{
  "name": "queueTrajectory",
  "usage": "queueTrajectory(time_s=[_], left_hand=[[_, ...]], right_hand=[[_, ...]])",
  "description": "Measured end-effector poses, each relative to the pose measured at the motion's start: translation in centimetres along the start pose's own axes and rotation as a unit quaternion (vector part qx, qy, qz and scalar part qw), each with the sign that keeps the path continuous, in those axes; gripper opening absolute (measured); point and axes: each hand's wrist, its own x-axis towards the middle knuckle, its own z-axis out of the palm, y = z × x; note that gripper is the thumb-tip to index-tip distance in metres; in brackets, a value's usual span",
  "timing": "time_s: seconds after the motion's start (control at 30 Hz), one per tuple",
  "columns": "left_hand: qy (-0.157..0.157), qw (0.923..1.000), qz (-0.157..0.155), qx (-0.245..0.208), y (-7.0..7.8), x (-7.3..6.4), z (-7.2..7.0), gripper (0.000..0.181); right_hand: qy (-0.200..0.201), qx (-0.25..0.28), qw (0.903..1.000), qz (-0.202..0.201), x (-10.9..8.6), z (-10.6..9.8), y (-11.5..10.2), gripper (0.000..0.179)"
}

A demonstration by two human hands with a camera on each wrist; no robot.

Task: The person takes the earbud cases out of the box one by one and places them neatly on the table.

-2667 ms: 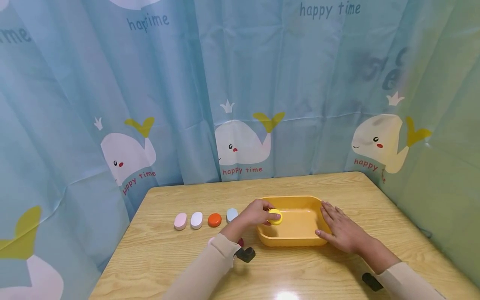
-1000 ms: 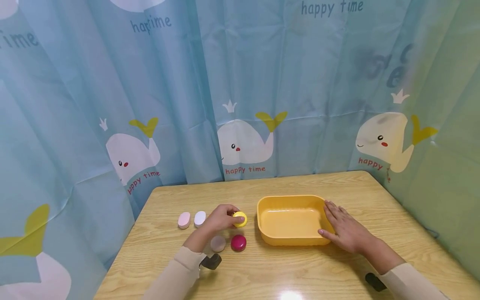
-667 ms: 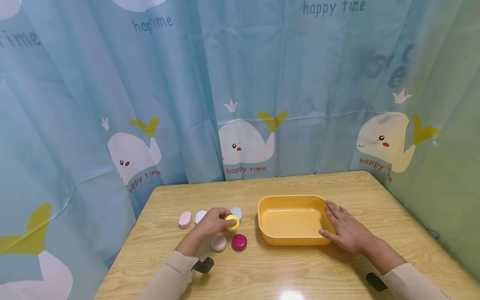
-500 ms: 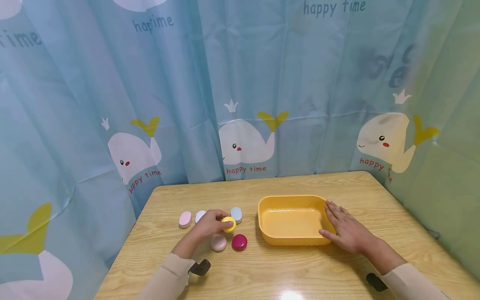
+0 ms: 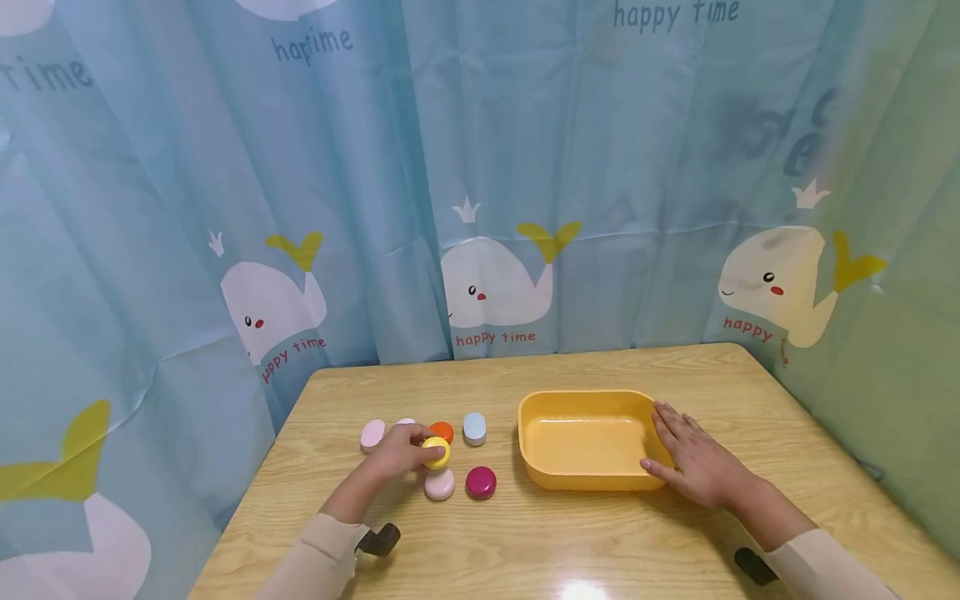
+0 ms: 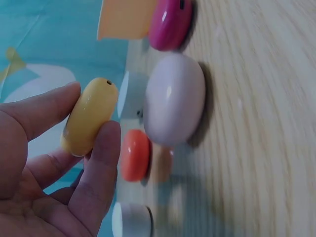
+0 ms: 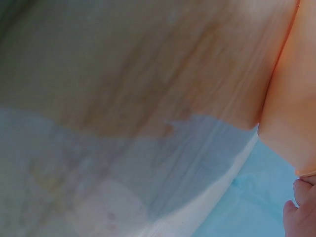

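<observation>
My left hand (image 5: pixel 393 454) pinches a glossy yellow rounded case (image 5: pixel 437 452) between thumb and fingers. A small dark slot shows at one end of this case (image 6: pixel 94 113) in the left wrist view, where the hand holds it off the table. Just behind it lies an orange-red round case (image 5: pixel 444 430), partly covered, and in front sits a pale pink one (image 5: pixel 439 484). My right hand (image 5: pixel 697 462) rests with straight fingers along the right rim of a yellow-orange plastic tub (image 5: pixel 592 482), whose inside is bare. The right wrist view catches only its fingertips (image 7: pixel 302 207) beside the tub's wall.
A magenta case (image 5: pixel 481 482) and a light blue one (image 5: pixel 474 429) lie between left hand and tub. Farther left are a pink case (image 5: pixel 372 435) and a mostly hidden white one (image 5: pixel 406 422). A patterned curtain (image 5: pixel 495 167) hangs beyond the wooden table (image 5: pixel 510 550).
My left hand has carried the yellow case out of the tub and leftward over the table, to just in front of the orange-red case. The right hand has stayed on the tub's rim.
</observation>
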Motion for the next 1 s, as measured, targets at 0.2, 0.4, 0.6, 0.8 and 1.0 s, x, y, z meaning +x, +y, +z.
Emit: queueTrajectory(time_s=[0.2,0.4,0.6,0.8,1.0], left_hand=[[0.023,0.9996,-0.013,0.014,-0.9,-0.7,-0.7,0.030],[0.029,0.9993,-0.020,0.010,-2.3,-1.4,-1.4,0.033],[0.027,0.9994,-0.021,-0.001,-3.4,-2.0,-1.8,0.029],[0.028,0.9992,-0.020,0.022,-3.8,-2.5,-2.0,0.024],[0.026,0.9992,-0.023,0.021,-4.0,-2.7,-2.1,0.025]], right_hand=[[-0.002,-0.002,1.0000,0.001,0.1,0.0,0.1,0.083],[-0.002,-0.002,1.0000,0.001,0.1,0.0,0.1,0.083],[-0.003,0.002,1.0000,0.002,0.1,0.0,0.1,0.083],[-0.003,0.006,1.0000,0.004,0.0,0.0,0.1,0.083],[-0.002,0.004,1.0000,0.004,0.0,0.0,0.1,0.082]])
